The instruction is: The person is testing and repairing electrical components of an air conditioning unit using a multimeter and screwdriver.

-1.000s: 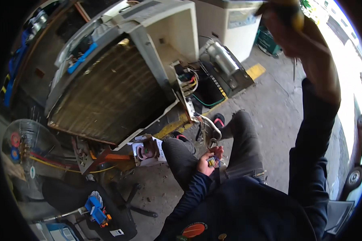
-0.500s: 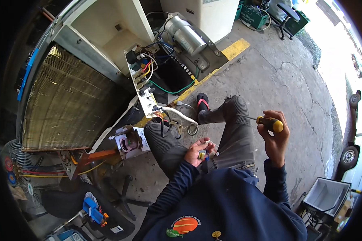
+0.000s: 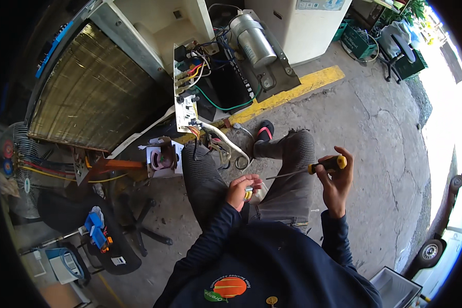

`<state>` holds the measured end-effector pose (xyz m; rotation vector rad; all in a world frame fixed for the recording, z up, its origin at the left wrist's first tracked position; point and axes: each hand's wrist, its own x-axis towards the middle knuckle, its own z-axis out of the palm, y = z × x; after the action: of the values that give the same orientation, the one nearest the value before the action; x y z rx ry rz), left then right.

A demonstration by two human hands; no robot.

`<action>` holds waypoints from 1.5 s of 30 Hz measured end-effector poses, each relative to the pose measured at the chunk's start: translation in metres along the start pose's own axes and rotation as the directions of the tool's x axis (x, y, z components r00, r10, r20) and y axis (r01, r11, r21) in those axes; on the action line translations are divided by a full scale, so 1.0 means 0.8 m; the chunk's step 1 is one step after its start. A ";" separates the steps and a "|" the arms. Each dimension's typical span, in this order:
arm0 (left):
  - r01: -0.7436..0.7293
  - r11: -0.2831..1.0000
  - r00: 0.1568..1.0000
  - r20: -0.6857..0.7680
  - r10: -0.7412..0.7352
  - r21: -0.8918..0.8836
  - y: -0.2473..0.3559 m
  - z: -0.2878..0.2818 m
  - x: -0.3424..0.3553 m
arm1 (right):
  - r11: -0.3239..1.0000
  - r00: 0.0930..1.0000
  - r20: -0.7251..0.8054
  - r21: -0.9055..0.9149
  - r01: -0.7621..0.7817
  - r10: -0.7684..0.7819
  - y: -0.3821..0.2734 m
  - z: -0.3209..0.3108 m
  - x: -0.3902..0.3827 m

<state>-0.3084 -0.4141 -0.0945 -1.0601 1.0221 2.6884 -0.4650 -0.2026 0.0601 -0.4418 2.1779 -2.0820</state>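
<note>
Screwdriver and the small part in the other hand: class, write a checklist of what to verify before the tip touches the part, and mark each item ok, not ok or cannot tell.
1. Right hand grips the screwdriver by its yellow and black handle: ok.
2. Left hand holds the small part firmly: ok, fingers closed round it.
3. Tip is lined up with the part: ok, it points that way and ends beside the fingers.
4. Tip fits the screw: cannot tell, too small.
5. Loose wires of the opened unit are away from the hands: ok.
6. Unit unplugged: cannot tell.
</note>
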 end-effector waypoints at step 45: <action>-0.232 0.907 0.965 0.036 0.261 -0.351 0.081 0.102 -0.053 | 0.891 0.862 -0.339 0.122 0.438 -0.377 -0.043 -0.014 0.008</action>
<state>-0.3430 -0.4078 0.0126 -0.9047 0.7306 3.1760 -0.4690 -0.1941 0.0959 -0.6497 2.1468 -2.7313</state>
